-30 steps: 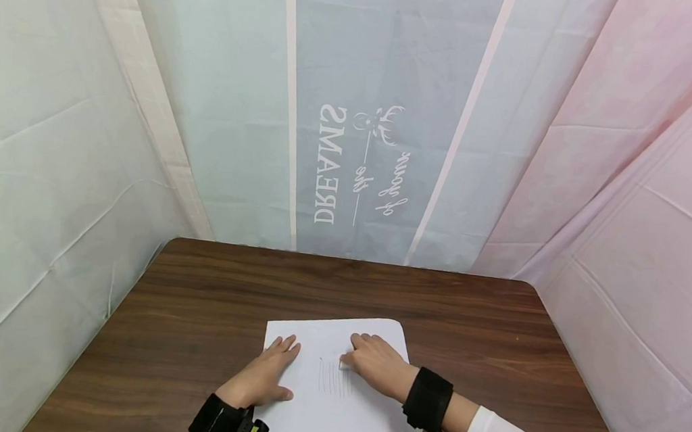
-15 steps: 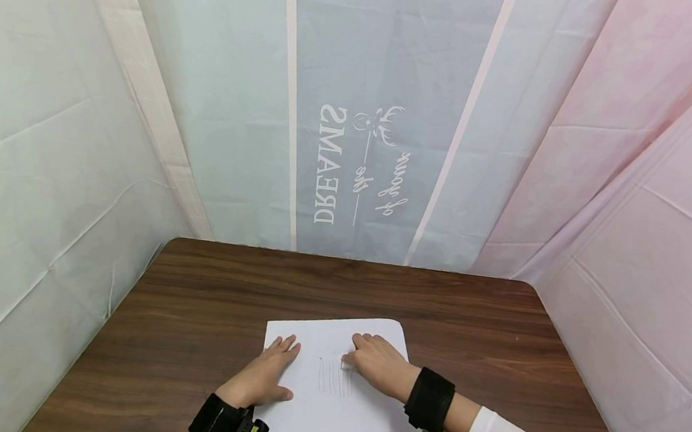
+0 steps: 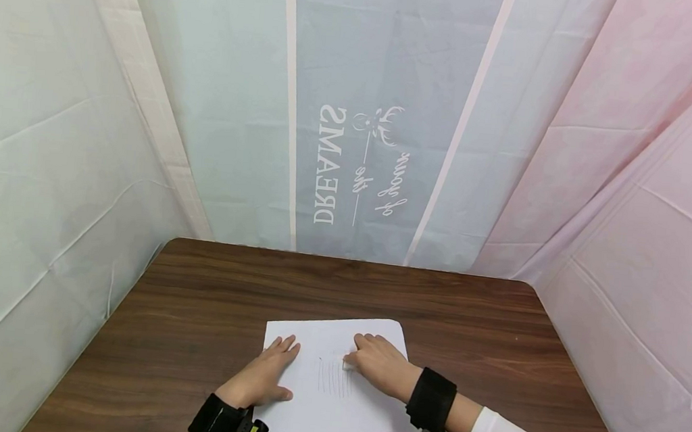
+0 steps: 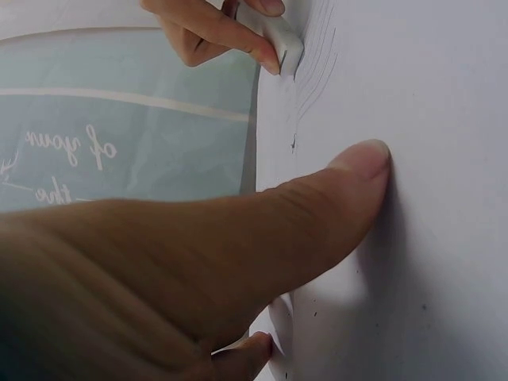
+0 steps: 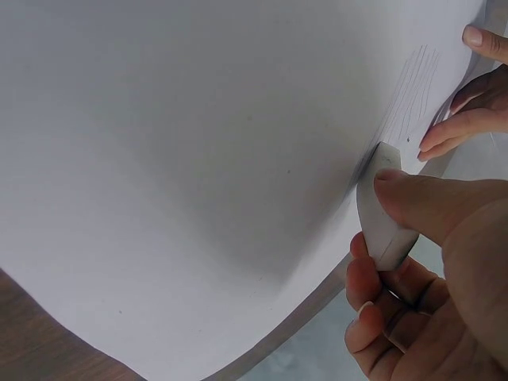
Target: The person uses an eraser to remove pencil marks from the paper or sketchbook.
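Observation:
A sheet of white paper [image 3: 336, 422] lies on the table with a group of thin, roughly parallel pencil lines [image 3: 332, 378] near its middle. My right hand [image 3: 381, 367] pinches a white eraser [image 5: 382, 218] between thumb and fingers. One end of the eraser meets the paper at the upper part of the lines, as the right wrist view shows; its edge has dark smudges. Across the lines, my left hand [image 3: 261, 377] rests on the paper's left side with fingers spread and thumb [image 4: 361, 163] extended flat.
The dark wood table [image 3: 206, 286] has rounded far corners. Behind it hangs a pale blue-green curtain [image 3: 236, 133] with mirrored lettering; white and pink cloth [image 3: 645, 219] encloses the sides. Black bands [image 3: 429, 400] wrap both wrists.
My right hand has shifted very slightly to the right with the eraser. The left hand and the paper stay where they were.

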`<action>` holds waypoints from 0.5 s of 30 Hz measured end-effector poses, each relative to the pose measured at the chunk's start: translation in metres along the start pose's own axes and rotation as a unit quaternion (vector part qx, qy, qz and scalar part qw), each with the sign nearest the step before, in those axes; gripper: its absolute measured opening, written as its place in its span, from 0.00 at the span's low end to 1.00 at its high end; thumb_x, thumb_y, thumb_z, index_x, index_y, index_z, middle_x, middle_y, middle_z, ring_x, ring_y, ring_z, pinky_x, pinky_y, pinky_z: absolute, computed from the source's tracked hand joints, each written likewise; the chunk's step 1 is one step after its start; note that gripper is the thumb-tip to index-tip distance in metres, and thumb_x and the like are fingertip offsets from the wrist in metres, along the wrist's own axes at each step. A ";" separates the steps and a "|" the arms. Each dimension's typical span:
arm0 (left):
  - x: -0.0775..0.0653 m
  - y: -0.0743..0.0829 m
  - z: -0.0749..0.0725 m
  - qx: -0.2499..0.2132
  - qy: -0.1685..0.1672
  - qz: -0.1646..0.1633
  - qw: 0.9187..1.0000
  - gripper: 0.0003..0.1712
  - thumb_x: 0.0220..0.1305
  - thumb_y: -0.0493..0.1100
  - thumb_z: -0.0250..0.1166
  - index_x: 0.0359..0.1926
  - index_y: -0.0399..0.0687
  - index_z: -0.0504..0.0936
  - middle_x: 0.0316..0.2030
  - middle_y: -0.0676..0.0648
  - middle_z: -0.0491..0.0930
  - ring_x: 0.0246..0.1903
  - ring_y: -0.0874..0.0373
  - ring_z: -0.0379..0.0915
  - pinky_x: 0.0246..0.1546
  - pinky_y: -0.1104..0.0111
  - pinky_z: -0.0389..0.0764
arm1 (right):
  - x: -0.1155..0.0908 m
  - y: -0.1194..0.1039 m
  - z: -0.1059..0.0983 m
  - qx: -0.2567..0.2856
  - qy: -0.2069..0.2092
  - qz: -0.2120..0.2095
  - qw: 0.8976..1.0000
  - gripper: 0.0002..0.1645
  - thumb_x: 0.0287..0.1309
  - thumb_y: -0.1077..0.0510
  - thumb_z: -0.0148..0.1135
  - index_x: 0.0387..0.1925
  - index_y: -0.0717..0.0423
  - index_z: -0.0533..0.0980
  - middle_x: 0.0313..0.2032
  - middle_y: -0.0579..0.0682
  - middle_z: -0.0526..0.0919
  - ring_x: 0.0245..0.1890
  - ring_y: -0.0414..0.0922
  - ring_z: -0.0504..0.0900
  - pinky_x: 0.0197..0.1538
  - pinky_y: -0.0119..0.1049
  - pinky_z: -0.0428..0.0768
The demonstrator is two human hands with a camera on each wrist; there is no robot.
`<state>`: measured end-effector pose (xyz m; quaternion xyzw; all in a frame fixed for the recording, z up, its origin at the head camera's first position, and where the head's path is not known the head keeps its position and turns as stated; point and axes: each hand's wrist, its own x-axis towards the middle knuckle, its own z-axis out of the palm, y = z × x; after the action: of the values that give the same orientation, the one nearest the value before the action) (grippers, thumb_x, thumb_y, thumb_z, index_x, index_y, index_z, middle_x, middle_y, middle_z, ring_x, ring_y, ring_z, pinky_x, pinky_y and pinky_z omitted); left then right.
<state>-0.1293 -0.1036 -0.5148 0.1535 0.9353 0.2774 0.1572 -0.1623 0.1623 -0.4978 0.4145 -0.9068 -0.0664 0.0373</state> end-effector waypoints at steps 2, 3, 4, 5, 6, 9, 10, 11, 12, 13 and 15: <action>0.000 0.000 0.000 -0.001 0.000 -0.001 1.000 0.50 0.48 0.41 0.80 0.71 0.33 0.69 0.76 0.34 0.59 0.77 0.32 0.50 0.74 0.39 0.57 | 0.000 0.001 0.000 -0.004 0.001 -0.001 1.000 0.11 0.63 0.54 0.67 0.46 0.41 0.88 0.33 0.45 0.79 0.28 0.37 0.68 0.34 0.31 0.76; 0.000 0.000 0.000 -0.001 -0.001 -0.002 1.000 0.50 0.48 0.41 0.80 0.71 0.34 0.68 0.76 0.34 0.59 0.77 0.32 0.50 0.74 0.39 0.57 | -0.001 0.001 0.000 -0.004 0.002 -0.002 1.000 0.11 0.63 0.54 0.67 0.46 0.41 0.88 0.33 0.45 0.79 0.28 0.37 0.68 0.34 0.31 0.76; 0.000 0.000 0.000 0.000 -0.001 -0.003 1.000 0.50 0.48 0.41 0.80 0.71 0.34 0.68 0.76 0.34 0.59 0.77 0.32 0.50 0.74 0.39 0.57 | -0.001 0.001 0.000 -0.005 0.002 -0.002 1.000 0.11 0.63 0.54 0.67 0.46 0.41 0.88 0.33 0.45 0.79 0.28 0.37 0.68 0.34 0.31 0.76; 0.000 0.000 0.000 0.000 -0.001 -0.003 1.000 0.50 0.48 0.41 0.80 0.71 0.34 0.68 0.76 0.34 0.59 0.77 0.32 0.50 0.74 0.39 0.57 | -0.001 0.001 0.000 -0.004 0.003 -0.002 1.000 0.11 0.62 0.54 0.67 0.46 0.41 0.88 0.33 0.45 0.79 0.28 0.37 0.68 0.34 0.31 0.76; 0.000 0.000 0.000 0.000 -0.001 -0.003 1.000 0.50 0.48 0.41 0.80 0.71 0.34 0.69 0.76 0.34 0.59 0.77 0.32 0.50 0.74 0.39 0.57 | -0.001 0.002 0.000 -0.004 0.004 -0.002 1.000 0.11 0.62 0.54 0.67 0.46 0.41 0.88 0.33 0.45 0.79 0.28 0.37 0.68 0.34 0.31 0.76; 0.001 0.000 0.000 0.002 -0.002 -0.003 1.000 0.50 0.48 0.41 0.80 0.71 0.34 0.69 0.76 0.34 0.59 0.77 0.32 0.50 0.74 0.39 0.57 | -0.002 0.002 0.000 0.001 0.004 -0.001 1.000 0.11 0.62 0.54 0.68 0.46 0.42 0.88 0.32 0.45 0.78 0.28 0.37 0.68 0.34 0.31 0.76; 0.001 0.000 0.000 0.003 -0.001 -0.002 1.000 0.50 0.48 0.41 0.80 0.71 0.34 0.69 0.76 0.34 0.59 0.77 0.32 0.50 0.74 0.39 0.57 | -0.002 0.002 0.001 0.001 0.004 -0.001 1.000 0.11 0.62 0.54 0.68 0.46 0.42 0.88 0.32 0.45 0.78 0.28 0.37 0.68 0.34 0.31 0.76; 0.001 0.000 0.000 0.003 -0.001 -0.002 1.000 0.50 0.48 0.41 0.80 0.71 0.34 0.69 0.76 0.34 0.59 0.77 0.32 0.50 0.74 0.39 0.57 | -0.002 0.003 0.001 0.001 0.003 -0.001 1.000 0.11 0.61 0.54 0.68 0.46 0.42 0.88 0.32 0.45 0.79 0.28 0.37 0.68 0.34 0.31 0.76; 0.001 0.000 0.000 0.003 -0.001 -0.002 1.000 0.50 0.48 0.41 0.80 0.71 0.34 0.69 0.76 0.34 0.59 0.77 0.32 0.50 0.74 0.39 0.57 | -0.002 0.003 0.001 0.002 0.003 0.000 1.000 0.11 0.61 0.54 0.68 0.46 0.42 0.88 0.32 0.45 0.79 0.28 0.37 0.68 0.34 0.31 0.76; 0.001 0.000 0.000 0.004 -0.001 -0.002 1.000 0.50 0.48 0.41 0.80 0.71 0.34 0.69 0.76 0.34 0.59 0.77 0.32 0.50 0.74 0.39 0.58 | -0.002 0.003 0.001 0.001 0.002 0.000 1.000 0.12 0.61 0.55 0.68 0.46 0.42 0.88 0.32 0.45 0.79 0.28 0.37 0.69 0.34 0.31 0.76; 0.001 0.001 0.000 0.005 0.000 -0.003 1.000 0.50 0.48 0.41 0.80 0.71 0.34 0.69 0.76 0.34 0.59 0.77 0.32 0.50 0.74 0.39 0.58 | -0.002 0.003 0.001 0.000 0.001 0.000 1.000 0.12 0.61 0.55 0.68 0.46 0.42 0.88 0.32 0.45 0.79 0.28 0.37 0.69 0.34 0.31 0.76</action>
<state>-0.1299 -0.1031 -0.5142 0.1520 0.9371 0.2721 0.1575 -0.1628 0.1660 -0.4981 0.4142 -0.9070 -0.0657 0.0379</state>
